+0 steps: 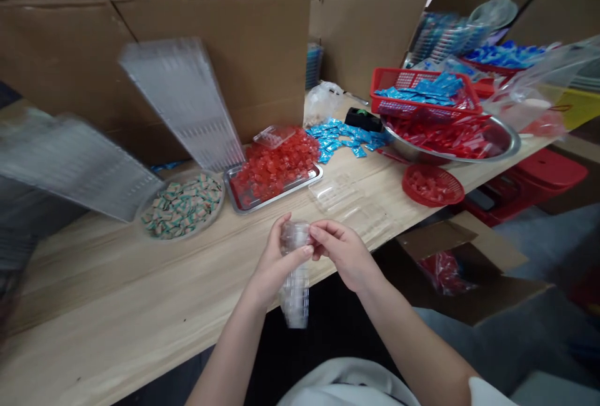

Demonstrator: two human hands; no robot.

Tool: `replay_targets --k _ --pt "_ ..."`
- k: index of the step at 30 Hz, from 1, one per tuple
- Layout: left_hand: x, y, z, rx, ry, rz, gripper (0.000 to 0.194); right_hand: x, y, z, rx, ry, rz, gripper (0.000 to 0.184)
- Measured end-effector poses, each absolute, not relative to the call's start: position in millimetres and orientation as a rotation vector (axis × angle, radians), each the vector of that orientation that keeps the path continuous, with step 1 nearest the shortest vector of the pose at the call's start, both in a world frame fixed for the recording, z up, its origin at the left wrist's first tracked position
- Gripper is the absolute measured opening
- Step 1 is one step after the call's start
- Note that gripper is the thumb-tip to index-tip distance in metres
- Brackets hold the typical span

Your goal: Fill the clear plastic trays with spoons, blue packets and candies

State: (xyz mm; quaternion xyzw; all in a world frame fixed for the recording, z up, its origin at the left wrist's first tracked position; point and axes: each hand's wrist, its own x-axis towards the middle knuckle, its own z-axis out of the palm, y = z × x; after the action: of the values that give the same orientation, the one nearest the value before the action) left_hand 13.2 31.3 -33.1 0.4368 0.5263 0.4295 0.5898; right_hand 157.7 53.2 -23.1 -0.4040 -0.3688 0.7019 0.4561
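Left hand [274, 262] wrapped around a stack [296, 293] of clear plastic trays, thumb across its front. Right hand [341, 253] nearly closed, fingertips on the stack's upper right edge. Stack held upright across the worktop's [154, 293] near edge, lower end past it (blurred, trays uncountable). Loose clear trays [335, 197] lie toward that same edge, right of the hands. Farther back: steel tray [284, 198] heaped with red pieces [281, 159]; dish [221, 203] of small packets [182, 203] to its left; blue packets [344, 137] scattered behind, toward the far edge.
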Motion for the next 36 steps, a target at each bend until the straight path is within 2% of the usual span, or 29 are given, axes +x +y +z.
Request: replay_targets --k 10,15,19,25,28,32,36 --pt "-12 32 -29 0.935 1.113 1.082 0.075 132 49 -22 -1.006 -0.722 1.755 0.023" --pt "-50 43 -27 0.887 1.325 1.283 0.066 136 60 -35 -0.98 -0.544 1.691 0.024" --pt "-86 38 -21 0.937 1.525 1.428 0.07 138 76 -58 -0.975 -0.358 1.603 0.025" --pt "-79 10 -21 1.075 1.594 1.212 0.074 138 64 -74 -1.111 -0.284 1.607 0.028" --pt "-55 2 -26 1.162 1.57 1.122 0.075 141 36 -62 -1.165 -0.39 1.579 0.033" --pt "-23 -4 -29 1.228 1.443 1.046 0.077 140 2 -37 -1.046 -0.764 1.684 0.026" --pt "-7 -11 -24 1.199 1.369 0.991 0.078 141 -9 -24 -0.932 -0.823 1.826 0.021"
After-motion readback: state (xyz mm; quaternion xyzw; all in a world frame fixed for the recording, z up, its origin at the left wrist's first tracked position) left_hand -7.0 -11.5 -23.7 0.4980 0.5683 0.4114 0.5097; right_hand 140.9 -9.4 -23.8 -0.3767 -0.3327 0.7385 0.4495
